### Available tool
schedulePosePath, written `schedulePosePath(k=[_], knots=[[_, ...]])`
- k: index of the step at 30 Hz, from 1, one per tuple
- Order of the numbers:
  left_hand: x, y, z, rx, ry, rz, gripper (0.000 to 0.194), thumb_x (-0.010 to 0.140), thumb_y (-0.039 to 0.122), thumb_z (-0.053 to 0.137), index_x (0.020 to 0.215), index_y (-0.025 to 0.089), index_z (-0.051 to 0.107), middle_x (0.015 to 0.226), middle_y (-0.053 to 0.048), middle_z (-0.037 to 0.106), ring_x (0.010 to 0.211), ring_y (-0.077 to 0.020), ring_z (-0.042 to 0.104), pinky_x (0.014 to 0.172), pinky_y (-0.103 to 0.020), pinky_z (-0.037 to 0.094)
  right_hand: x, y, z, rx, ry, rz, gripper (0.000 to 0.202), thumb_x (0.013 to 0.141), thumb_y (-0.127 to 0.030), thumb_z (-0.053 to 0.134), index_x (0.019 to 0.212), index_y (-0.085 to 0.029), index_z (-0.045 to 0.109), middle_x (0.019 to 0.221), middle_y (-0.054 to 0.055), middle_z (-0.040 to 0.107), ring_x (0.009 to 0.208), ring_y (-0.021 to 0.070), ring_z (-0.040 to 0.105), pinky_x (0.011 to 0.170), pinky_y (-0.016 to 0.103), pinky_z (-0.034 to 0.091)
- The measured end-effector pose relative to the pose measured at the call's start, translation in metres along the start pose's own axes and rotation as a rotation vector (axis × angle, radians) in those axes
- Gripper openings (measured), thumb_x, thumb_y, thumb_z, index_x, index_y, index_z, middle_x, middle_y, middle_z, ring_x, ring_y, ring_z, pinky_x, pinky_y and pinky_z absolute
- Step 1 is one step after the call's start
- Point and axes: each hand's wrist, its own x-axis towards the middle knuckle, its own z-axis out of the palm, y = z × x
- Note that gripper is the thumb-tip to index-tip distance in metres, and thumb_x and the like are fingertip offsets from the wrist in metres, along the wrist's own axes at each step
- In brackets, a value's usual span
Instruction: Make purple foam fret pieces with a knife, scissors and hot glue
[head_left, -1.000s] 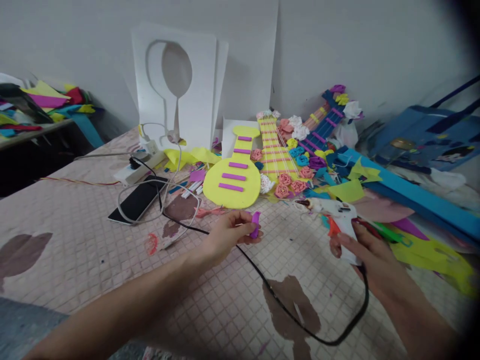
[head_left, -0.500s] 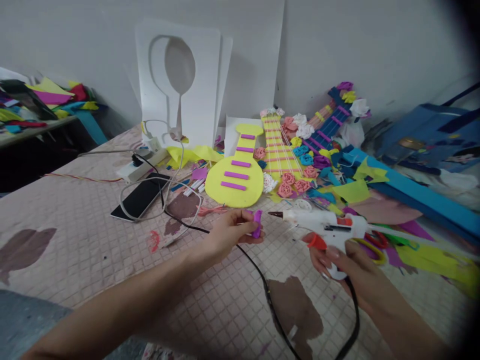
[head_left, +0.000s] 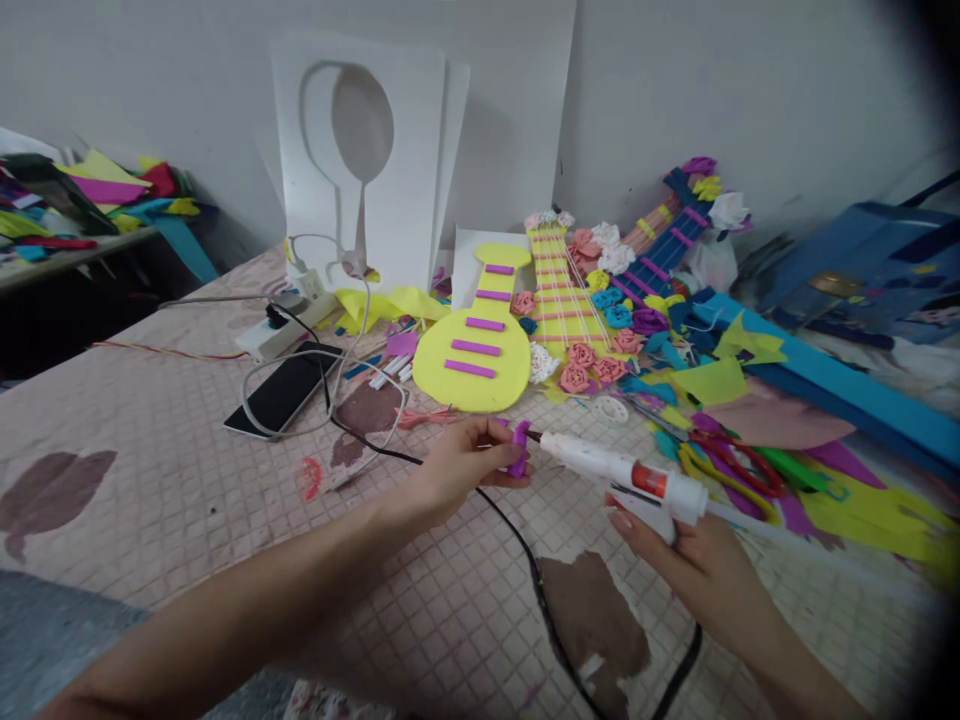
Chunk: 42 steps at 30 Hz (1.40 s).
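Between the fingertips of my left hand [head_left: 469, 462] is a small purple paper strip [head_left: 519, 447], bent or folded, held just above the table. My right hand [head_left: 701, 560] is wrapped round the handle of a white hot glue gun [head_left: 615, 465]. Its dark nozzle reaches the upper part of the purple strip; whether it touches cannot be made out. Beyond my left hand lies a yellow guitar-shaped cutout [head_left: 471, 390] with several purple bars across its body and neck.
A phone [head_left: 285, 388] and a white power strip [head_left: 285, 328] lie left among loose cables. Another yellow guitar [head_left: 566, 305] with strings and paper roses leans behind. Scissors [head_left: 739, 460] and paper scraps are at right. White sheets [head_left: 416, 150] stand against the wall.
The glue gun has moved left and tilted, bringing its nozzle from a small gap away right up to the purple strip. My left hand has stayed nearly still.
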Motion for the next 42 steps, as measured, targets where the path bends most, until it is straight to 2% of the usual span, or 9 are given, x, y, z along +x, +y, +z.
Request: schedulePosePath(k=[15,21,24,28,32,34,36,39,42], knots=[[-0.002,0.003,0.002,0.014,-0.007,0.002,0.031,0.060,0.027,0.079,0.070,0.010,0.054,0.067,0.000,0.060,0.063,-0.0117,0.062,0.068,-0.032,0.056,-0.005,0.003,0.000,-0.062,-0.019,0.090,0.032,0.082,-0.049,0.050,0.077,-0.021,0.064,0.070,0.003,0.069,0.066,0.0219,0.066,0.059,0.029,0.053],[-0.002,0.003,0.001,0.038,-0.013,0.015,0.030,0.062,0.027,0.077,0.071,0.010,0.054,0.070,0.000,0.058,0.065,-0.0118,0.062,0.070,-0.034,0.056,-0.008,0.009,0.000,-0.038,-0.079,0.137,0.032,0.083,-0.049,0.050,0.084,-0.020,0.065,0.069,0.002,0.069,0.063,0.0214,0.064,0.058,0.030,0.052],[-0.003,0.004,0.000,0.044,-0.011,0.017,0.030,0.062,0.027,0.077,0.071,0.010,0.054,0.070,-0.001,0.059,0.066,-0.0127,0.062,0.070,-0.034,0.056,-0.004,0.015,-0.004,-0.005,-0.001,0.156,0.030,0.079,-0.048,0.055,0.087,-0.021,0.063,0.068,0.002,0.067,0.061,0.0212,0.061,0.053,0.030,0.049],[-0.003,0.003,0.000,0.057,-0.028,0.018,0.030,0.062,0.028,0.078,0.071,0.011,0.055,0.070,-0.001,0.060,0.066,-0.0124,0.062,0.071,-0.032,0.056,0.007,0.030,-0.008,0.285,0.146,0.242,0.023,0.080,-0.045,0.057,0.080,-0.022,0.052,0.057,-0.002,0.056,0.049,0.0147,0.051,0.045,0.026,0.043],[-0.003,0.000,0.001,0.061,-0.026,0.012,0.032,0.061,0.030,0.079,0.071,0.011,0.055,0.068,0.000,0.059,0.065,-0.0130,0.063,0.071,-0.034,0.056,0.018,0.050,-0.012,0.611,0.066,0.406,0.025,0.081,-0.046,0.054,0.077,-0.022,0.050,0.061,-0.001,0.057,0.047,0.0148,0.055,0.040,0.026,0.042],[-0.003,-0.001,0.001,0.062,-0.024,-0.003,0.033,0.060,0.030,0.079,0.072,0.012,0.054,0.067,0.000,0.060,0.065,-0.0132,0.063,0.071,-0.034,0.056,0.021,0.057,-0.019,0.517,-0.051,0.460,0.032,0.083,-0.051,0.047,0.072,-0.021,0.053,0.060,0.002,0.060,0.047,0.0180,0.058,0.041,0.029,0.043],[-0.003,-0.002,0.002,0.080,-0.025,-0.016,0.033,0.061,0.030,0.079,0.073,0.011,0.054,0.067,-0.001,0.061,0.065,-0.0129,0.063,0.071,-0.033,0.056,0.020,0.060,-0.028,0.181,-0.088,0.434,0.041,0.085,-0.054,0.040,0.066,-0.021,0.055,0.052,0.003,0.059,0.045,0.0202,0.058,0.042,0.031,0.043],[-0.005,-0.003,0.004,0.122,-0.042,-0.018,0.034,0.063,0.031,0.078,0.074,0.011,0.054,0.068,-0.001,0.062,0.064,-0.0124,0.064,0.070,-0.032,0.055,0.014,0.051,-0.041,-0.424,0.093,0.289,0.041,0.085,-0.054,0.040,0.068,-0.021,0.058,0.049,0.002,0.056,0.045,0.0207,0.055,0.045,0.031,0.038],[-0.007,-0.002,0.007,0.205,-0.061,0.023,0.033,0.066,0.034,0.076,0.075,0.011,0.054,0.068,-0.002,0.062,0.064,-0.0119,0.062,0.068,-0.029,0.054,0.013,0.028,-0.040,-0.382,0.129,0.101,0.034,0.087,-0.049,0.043,0.084,-0.021,0.061,0.064,0.003,0.062,0.056,0.0183,0.057,0.051,0.029,0.041]])
